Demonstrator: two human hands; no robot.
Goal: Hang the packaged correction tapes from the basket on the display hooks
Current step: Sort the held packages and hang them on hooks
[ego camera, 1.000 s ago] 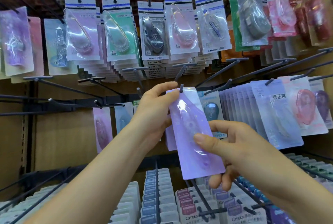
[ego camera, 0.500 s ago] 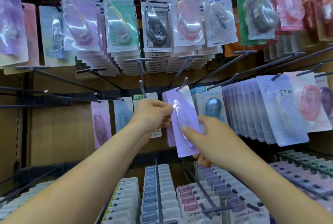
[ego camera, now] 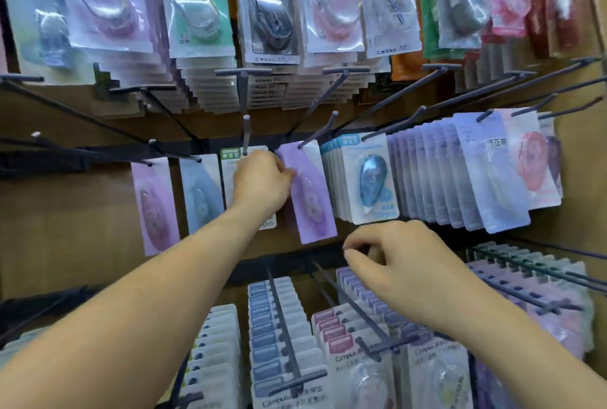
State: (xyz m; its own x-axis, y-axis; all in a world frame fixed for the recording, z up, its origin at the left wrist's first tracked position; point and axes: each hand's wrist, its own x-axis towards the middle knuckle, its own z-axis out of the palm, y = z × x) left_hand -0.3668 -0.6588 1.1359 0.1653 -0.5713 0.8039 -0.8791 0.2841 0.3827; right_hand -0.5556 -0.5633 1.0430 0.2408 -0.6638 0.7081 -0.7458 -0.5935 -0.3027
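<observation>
A purple packaged correction tape [ego camera: 310, 198] hangs on a dark display hook [ego camera: 320, 131] in the middle row, pushed back close to the wall. My left hand [ego camera: 259, 183] reaches to its left edge, and the fingers pinch the card there. Below and to the right, my right hand [ego camera: 399, 264] hangs free with loosely curled fingers that hold nothing. The basket is out of view.
Rows of packaged correction tapes hang above, to the right [ego camera: 460, 175] and below [ego camera: 282, 326]. Several long bare hooks [ego camera: 244, 96] jut out toward me between the rows. A pink pack [ego camera: 154, 206] and a blue pack [ego camera: 202, 195] hang at the left.
The purple pack slid back along the hook toward the wall. My right hand let go of it and dropped down to the right. My left hand stayed on its left edge.
</observation>
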